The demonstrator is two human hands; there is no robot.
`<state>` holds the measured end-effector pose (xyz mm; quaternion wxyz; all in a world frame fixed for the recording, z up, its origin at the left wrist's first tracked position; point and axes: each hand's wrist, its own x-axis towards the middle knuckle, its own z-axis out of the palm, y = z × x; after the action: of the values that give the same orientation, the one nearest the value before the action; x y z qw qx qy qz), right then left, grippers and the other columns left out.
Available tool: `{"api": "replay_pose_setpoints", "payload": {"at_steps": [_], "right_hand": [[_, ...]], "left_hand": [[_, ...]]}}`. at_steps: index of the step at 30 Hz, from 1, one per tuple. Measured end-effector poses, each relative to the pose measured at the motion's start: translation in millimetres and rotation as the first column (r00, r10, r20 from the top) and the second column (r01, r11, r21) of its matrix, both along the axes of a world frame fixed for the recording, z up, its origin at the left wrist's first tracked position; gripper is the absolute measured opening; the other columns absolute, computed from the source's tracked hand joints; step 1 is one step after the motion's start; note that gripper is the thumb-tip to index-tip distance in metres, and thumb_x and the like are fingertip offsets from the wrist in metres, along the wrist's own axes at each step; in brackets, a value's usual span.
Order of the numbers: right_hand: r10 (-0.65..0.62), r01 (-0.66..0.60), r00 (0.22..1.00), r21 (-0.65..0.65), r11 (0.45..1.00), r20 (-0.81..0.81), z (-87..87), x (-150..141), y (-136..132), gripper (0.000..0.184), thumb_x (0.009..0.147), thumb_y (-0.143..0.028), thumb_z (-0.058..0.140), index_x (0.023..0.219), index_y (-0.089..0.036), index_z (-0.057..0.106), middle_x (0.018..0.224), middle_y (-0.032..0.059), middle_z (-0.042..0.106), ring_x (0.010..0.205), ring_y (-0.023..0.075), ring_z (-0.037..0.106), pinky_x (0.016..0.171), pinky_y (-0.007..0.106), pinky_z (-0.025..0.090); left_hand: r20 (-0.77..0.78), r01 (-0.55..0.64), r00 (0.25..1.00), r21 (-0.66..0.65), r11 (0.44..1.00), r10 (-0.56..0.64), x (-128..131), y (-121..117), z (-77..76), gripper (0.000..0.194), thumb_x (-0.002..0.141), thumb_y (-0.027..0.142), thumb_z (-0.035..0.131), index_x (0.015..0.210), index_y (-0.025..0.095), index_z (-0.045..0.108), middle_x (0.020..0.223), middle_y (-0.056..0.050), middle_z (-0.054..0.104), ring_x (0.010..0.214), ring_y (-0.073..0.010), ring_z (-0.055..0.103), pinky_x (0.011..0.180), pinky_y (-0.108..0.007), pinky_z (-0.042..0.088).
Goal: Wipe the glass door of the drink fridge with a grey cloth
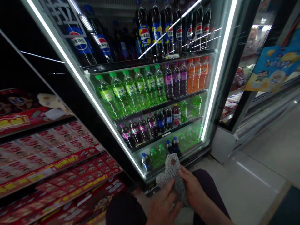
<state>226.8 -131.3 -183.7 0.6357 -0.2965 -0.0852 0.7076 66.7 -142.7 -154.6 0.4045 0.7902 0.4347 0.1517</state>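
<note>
Both of my hands hold a patterned cloth [172, 171] low in front of a glass-door drinks cooler [150, 93]. My left hand [162, 204] grips the cloth's lower part with curled fingers. On the cloth's right side, the fingers of my right hand [192, 187] are closed around it. The cloth's top stands up near the bottom of the cooler door. My knees in dark trousers [206, 184] show below the hands.
The cooler holds rows of cola, green, purple and orange soda bottles [131, 90]. Shelves of red snack boxes [53, 162] stand at the left. Another display case [246, 78] is at the right, with pale tiled floor [264, 162] beside it.
</note>
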Motion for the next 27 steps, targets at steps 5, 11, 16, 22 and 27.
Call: {"api": "replay_pose_setpoints", "payload": {"at_steps": [5,11,16,22,27], "right_hand": [[0.018,-0.019,1.000,0.052,0.998,0.018,7.9,4,-4,0.041,0.076,-0.032,0.079,0.116,-0.025,0.072,0.107,0.0052,0.076,0.101,0.0236,0.071,0.100,0.042,0.052],[0.055,-0.226,0.854,0.275,0.935,0.518,5.7,7,-13,0.037,0.090,-0.040,0.065,0.126,-0.030,0.071,0.127,0.0056,0.070,0.125,0.0279,0.060,0.113,0.046,0.041],[-0.243,-0.624,0.258,0.353,0.698,0.935,21.3,0,-22,0.039,0.097,-0.029,0.052,0.133,-0.037,0.065,0.140,0.0035,0.062,0.139,0.0271,0.045,0.119,0.047,0.031],[-0.278,-0.631,0.114,0.285,0.721,0.954,26.8,-6,-28,0.036,0.093,-0.026,0.058,0.127,-0.031,0.069,0.122,0.0095,0.068,0.114,0.0262,0.061,0.100,0.041,0.048],[-0.250,-0.531,0.263,0.356,0.769,0.932,3.7,-1,-32,0.042,0.090,-0.036,0.067,0.132,-0.035,0.066,0.136,0.0081,0.063,0.130,0.0288,0.054,0.113,0.045,0.041]], "left_hand": [[0.226,-0.425,0.876,-0.059,0.903,0.427,-17,7,-1.4,0.037,0.085,0.056,0.058,0.084,0.024,0.076,0.126,-0.014,0.073,0.112,-0.0309,0.068,0.095,-0.042,0.053],[0.492,-0.297,0.492,-0.681,0.669,0.719,-7,12,-1.4,0.046,0.079,0.060,0.066,0.106,0.024,0.073,0.112,-0.008,0.074,0.105,-0.0246,0.066,0.091,-0.037,0.053],[0.578,-0.013,0.329,-0.788,0.616,0.747,1,-1,-6.9,0.055,0.068,0.049,0.082,0.117,0.029,0.071,0.130,-0.008,0.070,0.121,-0.0256,0.061,0.093,-0.033,0.054],[0.504,-0.218,0.403,-0.758,0.615,0.764,-2,1,-5.0,0.051,0.073,0.040,0.076,0.121,0.025,0.069,0.131,-0.010,0.070,0.130,-0.0316,0.058,0.104,-0.041,0.053],[0.475,-0.375,0.389,-0.701,0.607,0.789,-15,9,-14.1,0.038,0.065,0.040,0.082,0.098,0.022,0.076,0.128,-0.010,0.072,0.137,-0.0338,0.051,0.110,-0.042,0.049]]}}
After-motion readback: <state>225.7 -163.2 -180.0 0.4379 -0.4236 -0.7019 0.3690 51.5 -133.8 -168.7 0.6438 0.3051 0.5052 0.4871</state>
